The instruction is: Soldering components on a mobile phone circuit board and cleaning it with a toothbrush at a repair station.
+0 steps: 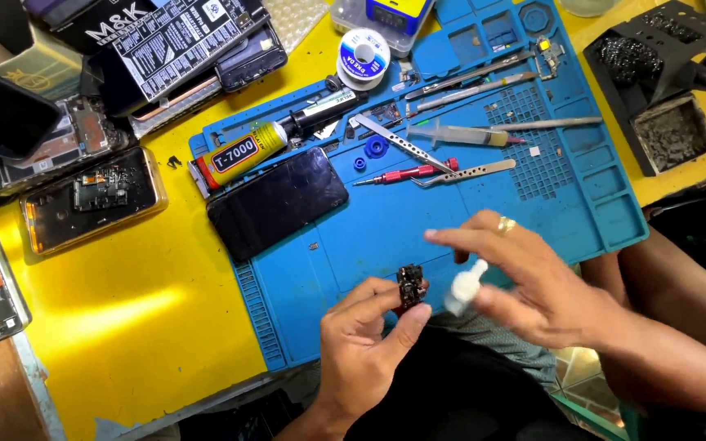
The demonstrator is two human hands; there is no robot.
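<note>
My left hand [365, 339] pinches a small dark electronic part [411, 286], held upright between thumb and fingers above the near edge of the blue work mat [369, 237]. My right hand [525, 282], with a ring on one finger, holds a small white piece [465, 287] right beside that part; the piece is blurred and I cannot tell what it is. Just beyond my hands, a black phone [278, 202] lies face down on the mat.
On the mat lie a yellow glue tube [239, 153], a red screwdriver [406, 173], tweezers [394, 140], a syringe [459, 135] and a solder spool [363, 55]. Opened phones [91, 200] sit left on the yellow table. A black soldering stand [659, 82] is at the right.
</note>
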